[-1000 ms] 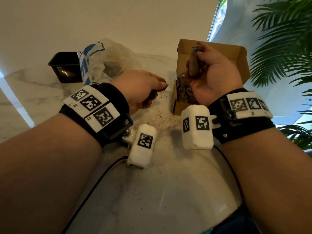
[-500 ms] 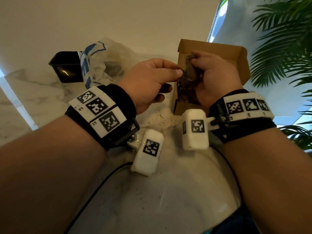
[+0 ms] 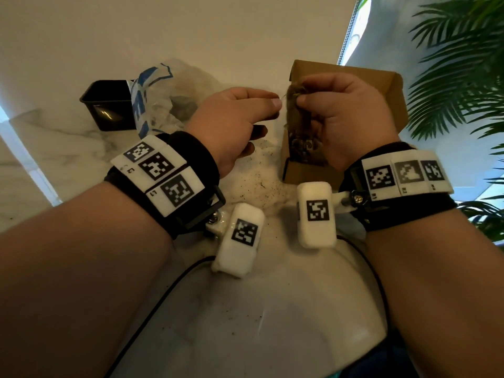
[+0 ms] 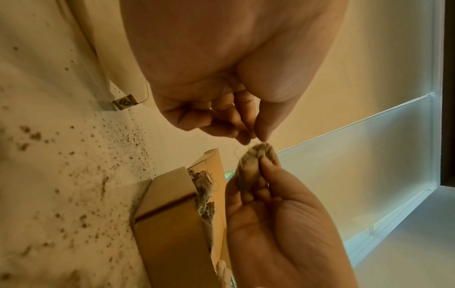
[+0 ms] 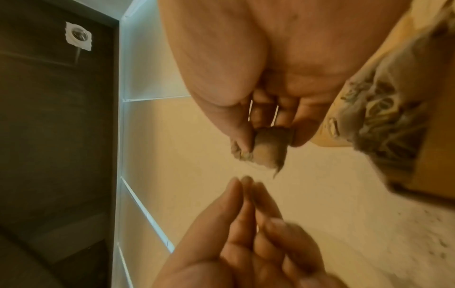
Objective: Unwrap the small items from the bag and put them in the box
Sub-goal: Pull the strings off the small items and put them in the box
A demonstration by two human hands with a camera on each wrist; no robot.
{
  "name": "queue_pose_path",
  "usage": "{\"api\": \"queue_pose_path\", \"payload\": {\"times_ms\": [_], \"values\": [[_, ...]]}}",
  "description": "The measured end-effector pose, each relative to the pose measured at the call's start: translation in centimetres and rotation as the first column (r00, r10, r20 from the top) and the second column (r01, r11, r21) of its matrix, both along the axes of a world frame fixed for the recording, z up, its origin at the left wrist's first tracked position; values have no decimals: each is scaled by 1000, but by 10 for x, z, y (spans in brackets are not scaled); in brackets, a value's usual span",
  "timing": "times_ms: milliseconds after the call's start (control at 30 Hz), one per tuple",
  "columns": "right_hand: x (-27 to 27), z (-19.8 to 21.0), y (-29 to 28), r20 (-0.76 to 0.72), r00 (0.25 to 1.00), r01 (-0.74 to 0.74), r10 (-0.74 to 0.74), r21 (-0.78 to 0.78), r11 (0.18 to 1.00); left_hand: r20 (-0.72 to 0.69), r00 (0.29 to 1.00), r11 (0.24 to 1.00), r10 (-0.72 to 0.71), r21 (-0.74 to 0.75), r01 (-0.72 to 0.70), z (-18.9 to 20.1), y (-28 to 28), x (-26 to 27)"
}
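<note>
My right hand (image 3: 300,99) holds a small brown fibre-wrapped item (image 3: 293,115) upright over the open cardboard box (image 3: 381,85), pinching it between thumb and fingers. In the right wrist view the item (image 5: 268,148) sticks out past those fingers. My left hand (image 3: 275,106) reaches across with its thumb and forefinger tips together just beside the item's top end (image 4: 261,148). Whether a strand lies between them does not show. The crumpled clear bag (image 3: 169,94) with blue print lies behind my left hand.
Unwrapped pieces and tangled twine (image 3: 302,148) fill the box. A black tub (image 3: 109,107) stands left of the bag. Brown crumbs (image 3: 261,184) dot the marble table, and a small paper tag on a thread (image 4: 124,102) lies there. Palm leaves (image 3: 463,64) hang at the right.
My left hand rose from near the table and moved right to the item's top. My right hand kept hold of the item and lifted it slightly.
</note>
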State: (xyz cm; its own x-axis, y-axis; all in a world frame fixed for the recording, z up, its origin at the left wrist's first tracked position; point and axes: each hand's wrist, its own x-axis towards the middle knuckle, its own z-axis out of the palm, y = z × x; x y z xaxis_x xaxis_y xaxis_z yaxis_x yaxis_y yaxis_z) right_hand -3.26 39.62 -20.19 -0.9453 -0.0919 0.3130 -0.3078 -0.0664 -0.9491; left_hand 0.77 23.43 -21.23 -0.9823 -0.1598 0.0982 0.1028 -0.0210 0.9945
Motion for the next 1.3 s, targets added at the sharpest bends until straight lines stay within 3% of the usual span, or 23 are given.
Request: {"api": "queue_pose_path", "payload": {"times_ms": [67, 200, 533, 667, 833, 933, 1033, 1167, 1300], "values": [[-7, 3, 9, 17, 987, 159, -159, -19, 987, 22, 999, 999, 34, 8, -35, 3, 0, 2], [-21, 0, 23, 20, 936, 346, -352, 143, 927, 102, 993, 999, 54, -9, -54, -3, 0, 0], [-23, -2, 13, 133, 958, 172, -256, 449, 877, 175, 984, 999, 37, -29, -33, -5, -1, -3], [-25, -2, 10, 118, 955, 170, -271, 529, 832, 170, 984, 999, 44, -20, -42, -5, 0, -4], [-26, -7, 12, 102, 942, 236, -320, 477, 847, 159, 985, 997, 69, 26, -74, -1, -3, -1], [-19, -5, 14, -49, 911, 388, -410, 444, 808, 136, 982, 989, 130, 49, -137, 7, -9, 2], [-5, 4, 7, -118, 894, 443, -431, 365, 819, 26, 966, 966, 255, 39, -256, 19, -24, 7], [19, 11, -15, -38, 947, 318, -318, 224, 921, -133, 877, 856, 461, -194, -480, 31, -53, 14], [22, 10, -52, 145, 989, 3, -24, 144, 990, -63, 833, 760, 549, -376, -529, 35, -78, 23]]}}
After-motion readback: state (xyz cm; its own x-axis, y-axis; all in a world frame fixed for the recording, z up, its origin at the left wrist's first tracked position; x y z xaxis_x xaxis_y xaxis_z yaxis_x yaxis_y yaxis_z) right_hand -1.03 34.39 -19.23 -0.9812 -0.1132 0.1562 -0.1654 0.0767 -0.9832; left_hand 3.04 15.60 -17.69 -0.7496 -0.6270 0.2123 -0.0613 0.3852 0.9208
